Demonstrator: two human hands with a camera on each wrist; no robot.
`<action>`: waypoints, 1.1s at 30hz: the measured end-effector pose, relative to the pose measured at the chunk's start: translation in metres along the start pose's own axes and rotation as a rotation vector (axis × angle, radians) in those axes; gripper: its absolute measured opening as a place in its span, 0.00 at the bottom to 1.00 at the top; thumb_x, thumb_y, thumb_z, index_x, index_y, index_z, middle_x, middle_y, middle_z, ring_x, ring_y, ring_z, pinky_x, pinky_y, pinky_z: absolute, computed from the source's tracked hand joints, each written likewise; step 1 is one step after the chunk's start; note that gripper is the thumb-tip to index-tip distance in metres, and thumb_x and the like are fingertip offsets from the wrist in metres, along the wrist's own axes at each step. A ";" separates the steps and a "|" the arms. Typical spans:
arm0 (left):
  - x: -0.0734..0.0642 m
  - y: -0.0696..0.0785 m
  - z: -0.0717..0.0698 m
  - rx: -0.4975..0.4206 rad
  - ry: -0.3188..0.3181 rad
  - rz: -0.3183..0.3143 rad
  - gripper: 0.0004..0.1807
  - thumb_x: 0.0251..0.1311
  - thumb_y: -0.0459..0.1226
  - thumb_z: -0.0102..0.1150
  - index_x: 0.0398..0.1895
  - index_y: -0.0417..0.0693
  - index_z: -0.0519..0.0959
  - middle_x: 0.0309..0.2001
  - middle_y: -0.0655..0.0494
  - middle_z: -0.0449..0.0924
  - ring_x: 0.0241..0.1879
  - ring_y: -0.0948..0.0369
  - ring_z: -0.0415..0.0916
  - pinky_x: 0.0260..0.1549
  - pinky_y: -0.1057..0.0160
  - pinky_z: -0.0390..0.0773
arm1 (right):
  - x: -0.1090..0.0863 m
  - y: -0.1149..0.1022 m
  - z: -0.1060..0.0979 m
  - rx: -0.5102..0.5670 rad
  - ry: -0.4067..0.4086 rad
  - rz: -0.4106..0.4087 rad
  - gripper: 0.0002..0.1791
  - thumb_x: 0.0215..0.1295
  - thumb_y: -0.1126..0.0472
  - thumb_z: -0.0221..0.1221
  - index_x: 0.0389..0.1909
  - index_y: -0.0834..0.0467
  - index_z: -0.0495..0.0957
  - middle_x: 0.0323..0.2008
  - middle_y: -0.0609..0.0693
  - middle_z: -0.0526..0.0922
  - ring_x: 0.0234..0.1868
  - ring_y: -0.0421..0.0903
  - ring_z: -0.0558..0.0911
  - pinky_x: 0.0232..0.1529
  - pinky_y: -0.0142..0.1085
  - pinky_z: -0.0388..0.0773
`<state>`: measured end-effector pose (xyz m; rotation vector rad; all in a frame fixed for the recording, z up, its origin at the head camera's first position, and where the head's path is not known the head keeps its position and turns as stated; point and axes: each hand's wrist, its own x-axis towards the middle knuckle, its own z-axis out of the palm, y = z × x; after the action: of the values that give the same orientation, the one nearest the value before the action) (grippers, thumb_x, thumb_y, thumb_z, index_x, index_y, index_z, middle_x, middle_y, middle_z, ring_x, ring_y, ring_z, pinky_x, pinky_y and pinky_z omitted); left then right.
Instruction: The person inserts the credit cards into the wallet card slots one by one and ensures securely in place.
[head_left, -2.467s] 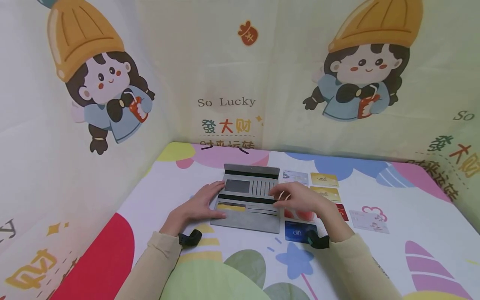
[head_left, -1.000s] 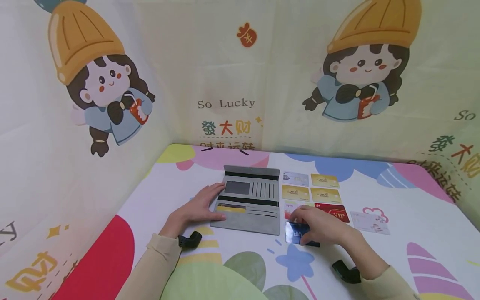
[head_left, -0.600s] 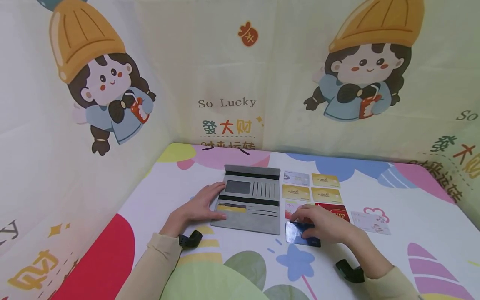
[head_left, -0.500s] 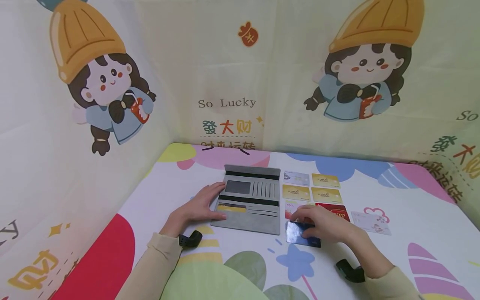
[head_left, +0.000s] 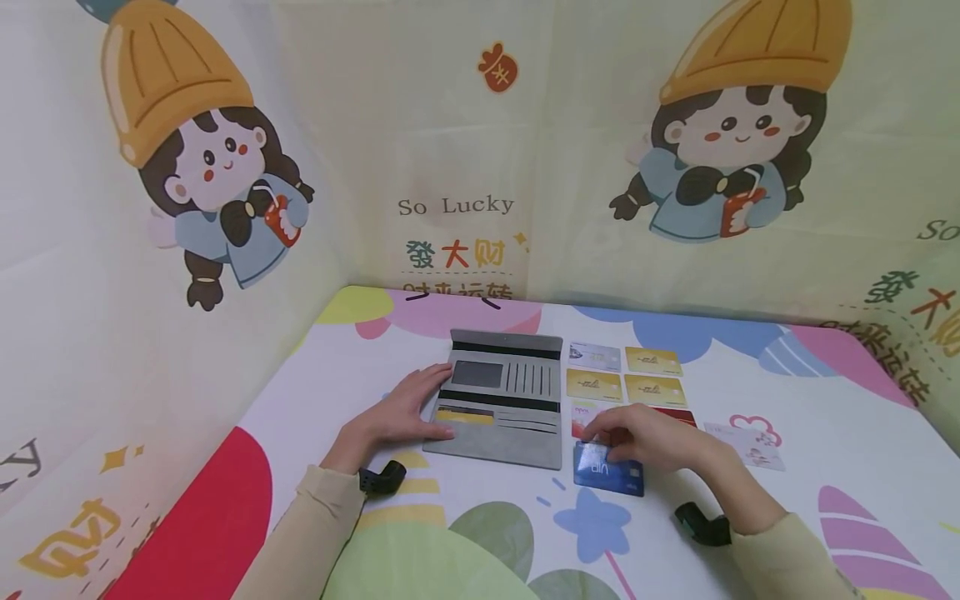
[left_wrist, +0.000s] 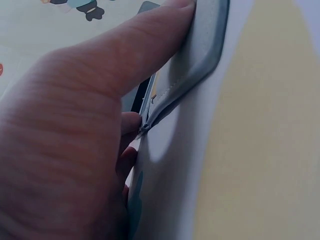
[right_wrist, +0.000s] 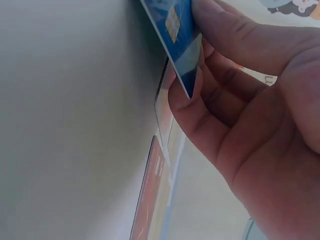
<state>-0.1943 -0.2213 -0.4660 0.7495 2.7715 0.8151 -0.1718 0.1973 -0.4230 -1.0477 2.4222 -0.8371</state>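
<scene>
A grey long wallet point(head_left: 487, 450) lies unfolded on the table, with a yellow card point(head_left: 465, 416) tucked in a lower left slot. My left hand point(head_left: 397, 412) rests along its left side; the thumb point(left_wrist: 145, 45) lies over the front flap and the other fingers are at the edge. Right of the wallet, my right hand point(head_left: 656, 437) pinches a blue VIP card point(head_left: 615, 479) between thumb and fingers. In the right wrist view the blue card point(right_wrist: 172, 35) tilts up, its gold chip showing. The right hand partly covers a pink card point(head_left: 581, 417) and a red card point(head_left: 678, 414).
Gold cards point(head_left: 652, 361) and a silver-blue card point(head_left: 595, 357) lie in rows beyond the right hand. A pale card point(head_left: 750, 447) lies apart at the right. Printed cloth covers the table point(head_left: 525, 533) and the walls behind it.
My right hand has moved from the wallet's right side to the blue card and now lifts it, tilted, off the cloth. My left hand has stayed at the wallet's left edge.
</scene>
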 end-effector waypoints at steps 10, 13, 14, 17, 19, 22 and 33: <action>0.000 0.002 -0.001 -0.003 0.003 0.000 0.56 0.53 0.60 0.69 0.80 0.46 0.56 0.79 0.48 0.51 0.77 0.46 0.45 0.73 0.42 0.44 | 0.008 0.009 -0.004 0.094 -0.022 0.021 0.18 0.66 0.69 0.64 0.56 0.53 0.83 0.39 0.42 0.81 0.43 0.45 0.77 0.45 0.35 0.76; 0.000 0.001 0.000 -0.001 0.001 -0.004 0.56 0.53 0.60 0.69 0.80 0.47 0.56 0.79 0.49 0.51 0.78 0.47 0.44 0.74 0.43 0.43 | 0.010 0.012 -0.005 0.127 -0.028 0.010 0.17 0.67 0.67 0.63 0.55 0.52 0.83 0.40 0.44 0.81 0.44 0.47 0.76 0.46 0.36 0.75; 0.001 0.001 0.000 0.001 -0.001 -0.009 0.56 0.53 0.60 0.69 0.80 0.48 0.56 0.79 0.50 0.51 0.78 0.47 0.43 0.74 0.44 0.43 | 0.011 0.013 -0.006 0.134 -0.027 -0.002 0.17 0.67 0.67 0.63 0.55 0.52 0.83 0.40 0.44 0.81 0.44 0.47 0.76 0.46 0.36 0.75; 0.001 0.000 0.001 0.002 0.001 -0.010 0.56 0.52 0.60 0.69 0.80 0.48 0.56 0.79 0.49 0.51 0.78 0.47 0.43 0.74 0.44 0.42 | 0.015 0.014 -0.008 0.142 -0.004 -0.031 0.16 0.68 0.67 0.63 0.54 0.51 0.83 0.40 0.46 0.81 0.44 0.48 0.76 0.46 0.36 0.75; 0.001 0.000 0.001 0.003 0.003 -0.009 0.55 0.52 0.60 0.69 0.80 0.47 0.56 0.79 0.49 0.51 0.78 0.47 0.43 0.74 0.44 0.42 | 0.018 0.014 -0.010 0.142 0.022 -0.044 0.16 0.68 0.67 0.63 0.54 0.51 0.83 0.41 0.47 0.81 0.44 0.49 0.76 0.45 0.35 0.75; 0.001 0.000 0.001 0.009 0.005 -0.009 0.56 0.52 0.60 0.68 0.80 0.48 0.56 0.79 0.49 0.51 0.78 0.47 0.43 0.74 0.44 0.42 | 0.023 0.013 -0.011 0.183 0.043 -0.012 0.16 0.69 0.67 0.62 0.54 0.51 0.82 0.44 0.48 0.81 0.44 0.50 0.76 0.35 0.36 0.78; -0.001 0.002 0.003 0.010 0.003 -0.012 0.56 0.53 0.61 0.68 0.80 0.48 0.55 0.80 0.49 0.50 0.78 0.47 0.43 0.74 0.44 0.42 | 0.057 0.008 -0.006 0.172 0.115 -0.034 0.17 0.70 0.67 0.60 0.57 0.54 0.81 0.47 0.48 0.81 0.47 0.49 0.78 0.51 0.39 0.79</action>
<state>-0.1922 -0.2189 -0.4677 0.7329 2.7817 0.8014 -0.2164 0.1614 -0.4294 -1.0025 2.3795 -1.1242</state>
